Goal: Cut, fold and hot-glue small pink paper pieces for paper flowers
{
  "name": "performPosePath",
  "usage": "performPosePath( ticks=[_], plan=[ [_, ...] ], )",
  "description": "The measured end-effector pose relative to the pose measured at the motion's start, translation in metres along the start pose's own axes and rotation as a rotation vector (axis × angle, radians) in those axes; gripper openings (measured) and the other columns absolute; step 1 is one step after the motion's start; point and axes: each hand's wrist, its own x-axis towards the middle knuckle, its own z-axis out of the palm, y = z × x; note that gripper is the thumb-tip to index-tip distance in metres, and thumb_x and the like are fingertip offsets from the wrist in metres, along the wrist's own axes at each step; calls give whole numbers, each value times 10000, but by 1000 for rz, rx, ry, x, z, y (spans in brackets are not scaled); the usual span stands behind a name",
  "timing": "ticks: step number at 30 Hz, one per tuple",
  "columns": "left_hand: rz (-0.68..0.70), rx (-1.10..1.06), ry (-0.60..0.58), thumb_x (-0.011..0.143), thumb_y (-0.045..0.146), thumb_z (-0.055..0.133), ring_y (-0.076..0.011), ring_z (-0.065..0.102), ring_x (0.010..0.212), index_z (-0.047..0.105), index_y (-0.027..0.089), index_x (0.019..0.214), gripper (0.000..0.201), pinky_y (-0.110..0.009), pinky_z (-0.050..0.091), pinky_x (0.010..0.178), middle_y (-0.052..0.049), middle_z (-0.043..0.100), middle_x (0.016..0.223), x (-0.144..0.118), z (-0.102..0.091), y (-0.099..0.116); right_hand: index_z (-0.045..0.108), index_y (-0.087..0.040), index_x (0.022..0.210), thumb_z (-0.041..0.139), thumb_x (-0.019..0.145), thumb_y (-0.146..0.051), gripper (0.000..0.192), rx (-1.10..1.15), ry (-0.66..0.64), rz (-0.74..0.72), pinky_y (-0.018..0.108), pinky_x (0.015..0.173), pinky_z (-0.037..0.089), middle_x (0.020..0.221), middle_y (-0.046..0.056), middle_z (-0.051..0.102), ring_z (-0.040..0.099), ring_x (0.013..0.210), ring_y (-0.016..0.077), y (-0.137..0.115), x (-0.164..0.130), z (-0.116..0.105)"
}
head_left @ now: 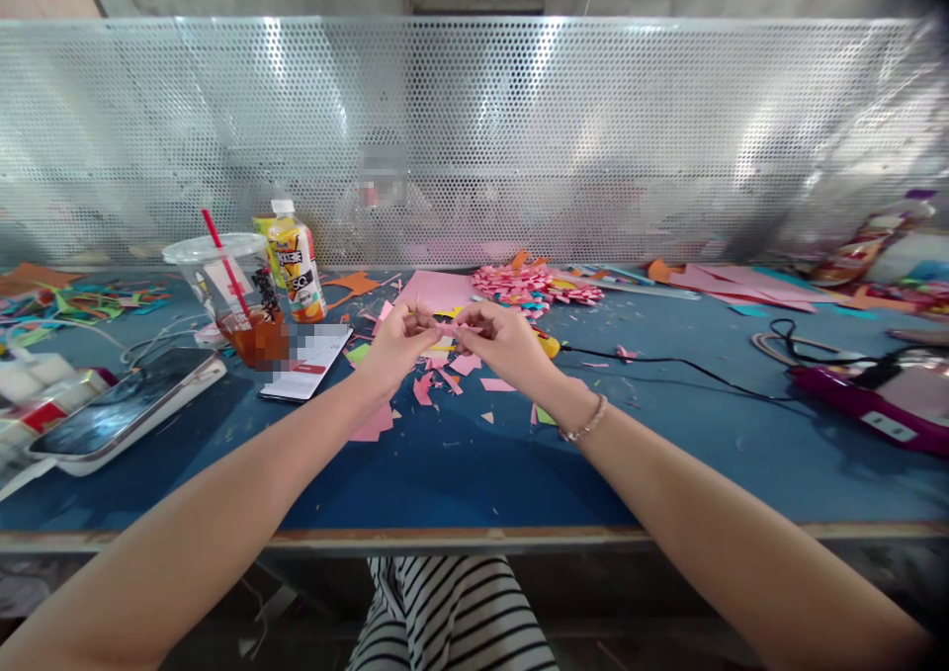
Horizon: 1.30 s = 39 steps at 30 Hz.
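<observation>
Both my hands meet above the blue table (460, 473), fingertips pinched together. Between them is a small strip of pink paper (445, 328); my left hand (404, 343) grips one end and my right hand (498, 340) the other. Pink and green paper scraps (424, 387) lie scattered below. Just behind stands a pile of pink cut-paper pieces (511, 284), with a pink sheet (436, 288) beside it. A yellow tool (549, 344) with a black cord is partly hidden behind my right hand.
On the left are a plastic cup (241, 295) with a red straw, a drink bottle (295, 266), a phone (315, 360) and another phone (119, 404). A purple power strip (867, 409) lies on the right. A perforated metal panel (474, 137) closes off the back.
</observation>
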Motion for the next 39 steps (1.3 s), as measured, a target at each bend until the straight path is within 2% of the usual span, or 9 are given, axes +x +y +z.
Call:
performPosePath(
  ticks=[5,13,18,20,24,28,34,37,39],
  plan=[
    [1,35,47,637,104,572,-89,516,675,443,184,772,203,-235,389,642,29,513,701,0,1,0,539,-185,771,620,697,-412,252,5,-7,-27,263,552,486,661,8,584,591,610,132,0,-1,2],
    [-130,-28,117,606,101,585,-80,488,585,447,172,683,173,-225,363,578,26,514,630,4,1,7,530,-178,803,610,696,-304,183,133,-23,39,283,637,525,708,0,576,603,638,119,11,4,1],
    [-140,19,183,606,135,608,-78,480,543,473,166,693,164,-229,353,553,25,517,602,11,-10,6,527,-171,827,560,711,-224,131,-26,-27,13,282,628,516,741,19,586,599,661,123,17,4,0],
    [-127,42,169,611,168,627,-91,506,575,494,159,708,165,-233,364,562,2,550,639,14,-15,3,520,-170,880,561,703,-209,186,-121,-46,5,282,620,503,785,30,591,585,655,120,22,3,3],
    [-173,126,128,591,205,669,-112,533,610,541,147,727,196,-246,380,567,-27,582,681,19,-26,-6,432,-172,1102,607,681,-241,461,-218,-103,51,286,631,480,884,52,598,572,677,123,31,-2,11],
    [-152,191,98,553,203,697,-120,547,644,600,139,695,184,-262,403,610,-32,603,697,25,-38,-16,291,-167,1267,635,676,-293,695,-307,-143,87,269,587,443,843,44,597,563,677,138,29,-8,18],
    [-265,178,13,522,149,683,-75,466,496,615,121,656,153,-242,372,529,12,538,553,28,-48,-21,295,-197,1271,651,663,-295,711,-345,-242,73,238,544,397,715,-21,564,542,627,127,14,-19,30],
    [-277,170,30,529,98,665,-59,457,481,580,123,676,172,-225,367,513,23,533,561,26,-44,-18,277,-201,1285,613,679,-193,693,-345,-325,34,233,570,398,690,-34,569,545,633,121,14,-25,39],
    [-318,138,59,543,67,646,-64,489,500,552,131,699,193,-223,386,531,20,544,577,25,-41,-16,309,-187,1260,552,707,-143,605,-355,-335,8,230,570,398,699,-23,571,541,629,115,15,-26,42]
  ],
)
